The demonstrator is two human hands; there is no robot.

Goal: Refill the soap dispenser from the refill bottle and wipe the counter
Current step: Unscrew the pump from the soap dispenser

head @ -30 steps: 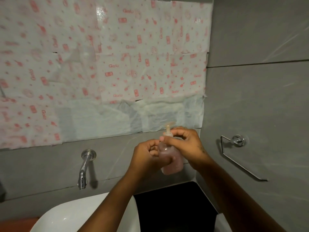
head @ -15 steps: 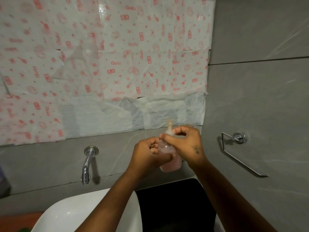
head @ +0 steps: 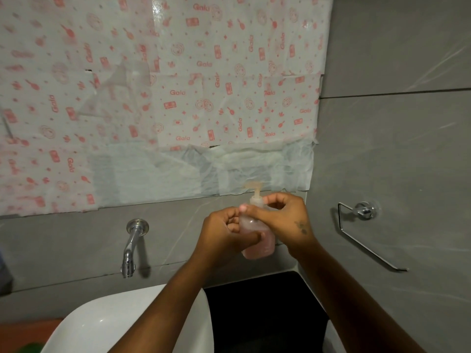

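Up in the head view, both hands hold the soap dispenser [head: 257, 235] in the air, clear of the black desk [head: 265, 312], above its back edge and in front of the grey tiled wall [head: 392, 154]; the left hand [head: 224, 235] is wrapped round the clear body, its fingers [head: 248, 238] closed on the bottle, which holds pink liquid; the right hand [head: 288, 220] sits higher, its fingers [head: 271, 198] pinched on the collar just below the pump head [head: 253, 186], which is blurred; the bottle stands nearly upright, tipped slightly; whether the pump is screwed tight or loose cannot be told; left of the desk, a white basin [head: 122, 324] fills the lower left, and a chrome tap [head: 131, 248] juts from the wall above the basin's back rim; paper printed with red marks [head: 178, 93] covers the wall above, its lower edge just behind the pump; on the side wall, to the right of the hands and well apart from them, hangs a chrome towel ring [head: 364, 233]; both forearms reach in from the bottom edge, the left one passing over the basin's right rim.
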